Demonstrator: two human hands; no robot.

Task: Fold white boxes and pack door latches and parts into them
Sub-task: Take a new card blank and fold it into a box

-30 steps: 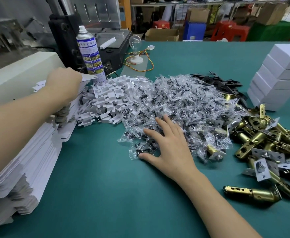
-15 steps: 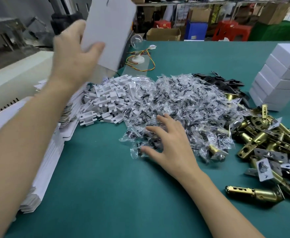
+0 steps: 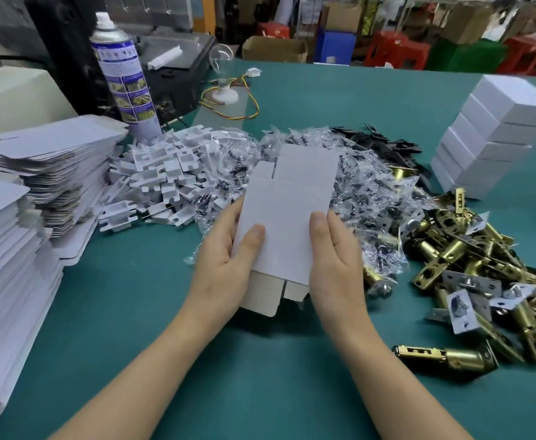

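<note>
One green bench (image 3: pixel 260 376) carried everything. On its left side we saw tall stacks of flat cartons (image 3: pixel 54 160), and at the far right a column of folded boxes (image 3: pixel 495 131), closed and piled one on another. Between them spread a heap of clear bags (image 3: pixel 365 192) holding small dark parts. A pile of brass door latches (image 3: pixel 469 258) lay to its right and a drift of white plastic pieces (image 3: pixel 165 179) to its left, just in front of a spray can (image 3: pixel 123 74). Smallest was the flat box (image 3: pixel 288 211), a single blank held above the bench in front of the bags, with its end flaps loose at top and bottom.

We judged the step in hand to be opening this blank into a sleeve. To do it well, we thought the two long edges should be pressed toward each other so the creases break square. The thumbs should then slide clear of the face, and the bottom flaps be tucked before anything goes in.

The left hand (image 3: pixel 225 265) had its grip narrowed to a pinch, with the thumb flat on the front face near the lower left and the fingers behind the card. The right hand (image 3: pixel 336 268) had the same pinching grip on the lower right edge. Its thumb lay on the front, and its fingers were mostly hidden behind.
</note>
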